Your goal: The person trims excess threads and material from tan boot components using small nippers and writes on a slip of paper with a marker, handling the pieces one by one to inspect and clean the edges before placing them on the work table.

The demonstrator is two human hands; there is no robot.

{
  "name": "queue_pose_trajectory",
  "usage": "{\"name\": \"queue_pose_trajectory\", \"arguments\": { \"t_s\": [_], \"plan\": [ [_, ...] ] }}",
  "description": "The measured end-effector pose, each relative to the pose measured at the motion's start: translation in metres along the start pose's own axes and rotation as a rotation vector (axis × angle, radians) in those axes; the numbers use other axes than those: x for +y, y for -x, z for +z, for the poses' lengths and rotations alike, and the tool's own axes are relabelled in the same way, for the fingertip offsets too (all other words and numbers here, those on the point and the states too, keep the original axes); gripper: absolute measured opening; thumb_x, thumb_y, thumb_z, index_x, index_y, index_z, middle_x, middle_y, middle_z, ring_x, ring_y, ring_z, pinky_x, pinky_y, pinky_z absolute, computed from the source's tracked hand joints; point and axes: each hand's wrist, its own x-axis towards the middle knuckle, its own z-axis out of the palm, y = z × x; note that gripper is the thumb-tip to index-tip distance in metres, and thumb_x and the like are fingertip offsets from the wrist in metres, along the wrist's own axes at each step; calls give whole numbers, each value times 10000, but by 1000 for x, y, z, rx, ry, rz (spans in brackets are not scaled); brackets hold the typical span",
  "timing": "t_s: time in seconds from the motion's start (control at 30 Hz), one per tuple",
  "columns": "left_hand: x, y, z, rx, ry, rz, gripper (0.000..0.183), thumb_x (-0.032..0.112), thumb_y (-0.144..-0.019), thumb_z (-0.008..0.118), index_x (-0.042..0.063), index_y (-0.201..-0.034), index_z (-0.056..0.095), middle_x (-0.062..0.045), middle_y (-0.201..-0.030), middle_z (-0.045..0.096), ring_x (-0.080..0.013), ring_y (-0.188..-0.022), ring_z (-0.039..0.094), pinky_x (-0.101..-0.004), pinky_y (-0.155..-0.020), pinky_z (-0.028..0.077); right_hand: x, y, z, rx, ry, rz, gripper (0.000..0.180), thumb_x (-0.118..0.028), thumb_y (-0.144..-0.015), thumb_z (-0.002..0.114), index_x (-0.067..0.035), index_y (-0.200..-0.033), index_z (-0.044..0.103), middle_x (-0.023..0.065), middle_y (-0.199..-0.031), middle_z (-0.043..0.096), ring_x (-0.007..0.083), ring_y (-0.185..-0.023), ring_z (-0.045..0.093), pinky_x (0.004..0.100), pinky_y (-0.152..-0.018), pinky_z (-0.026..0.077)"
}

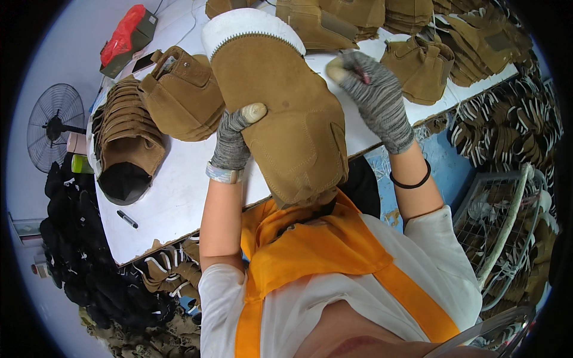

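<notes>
A brown suede shoe upper (286, 103) with a white edge band and zigzag stitching is raised in front of my orange apron. My left hand (235, 134), in a grey knit glove with bare or covered fingertips, grips its left side, thumb on top. To the right of the upper is my right hand (374, 98), gloved alike, with fingers curled in; a small reddish bit shows in the palm, and whether it holds anything is unclear. Left of the upper lies another brown upper (183, 94) on the white table (179, 197).
Nested brown uppers (130, 129) and a black marker pen (127, 219) lie on the left. More stacked uppers (479, 44) line the far side. A box with red plastic (130, 40) sits at the back left. A wire basket (488, 215) stands at the right, a fan (56, 127) at the left.
</notes>
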Motion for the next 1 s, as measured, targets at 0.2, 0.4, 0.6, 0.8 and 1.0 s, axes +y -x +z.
{"name": "queue_pose_trajectory", "arguments": {
  "t_s": [0.2, 0.4, 0.6, 0.8, 1.0],
  "plan": [
    [-3, -8, 10, -55, -98, -2, 712, 265, -713, 794, -24, -1291, 494, -151, -1153, 616, -260, -1021, 626, -366, -898, 524, -25, 4, 26, -207, -71, 92, 347, -294, -855, 693, -37, -1065, 594, 117, -943, 646, 256, -888, 626, 359, -791, 518],
    [-11, -11, 9, -37, -20, -59, 704, 247, -719, 783, -23, -1298, 488, -158, -1166, 604, -267, -1043, 614, -367, -914, 513, -6, 0, 27, -382, -209, 207, 313, -269, -871, 672, -56, -1087, 593, 96, -938, 638, 213, -866, 602, 344, -826, 497],
    [-21, -18, -2, -63, 111, -99, 737, 235, -730, 765, -21, -1339, 437, -179, -1223, 569, -299, -1088, 594, -399, -937, 510, -1, -3, 32, -401, -226, 265, 314, -294, -876, 667, -68, -1080, 593, 93, -954, 635, 214, -889, 604, 343, -837, 496],
    [-26, -18, -11, -35, 98, -120, 760, 223, -720, 775, -15, -1351, 424, -181, -1238, 561, -307, -1087, 595, -413, -926, 521, 3, -7, 37, -482, -147, 270, 440, -307, -823, 708, -57, -1166, 589, 85, -982, 632, 161, -896, 577, 317, -847, 485],
    [-22, -14, -8, -24, 144, -100, 744, 202, -718, 773, -7, -1347, 435, -179, -1225, 573, -302, -1089, 598, -417, -923, 522, 13, 2, 27, -346, -287, 340, 437, -288, -793, 735, -65, -1143, 601, 38, -984, 620, 156, -905, 563, 298, -858, 472]
  ]
}}
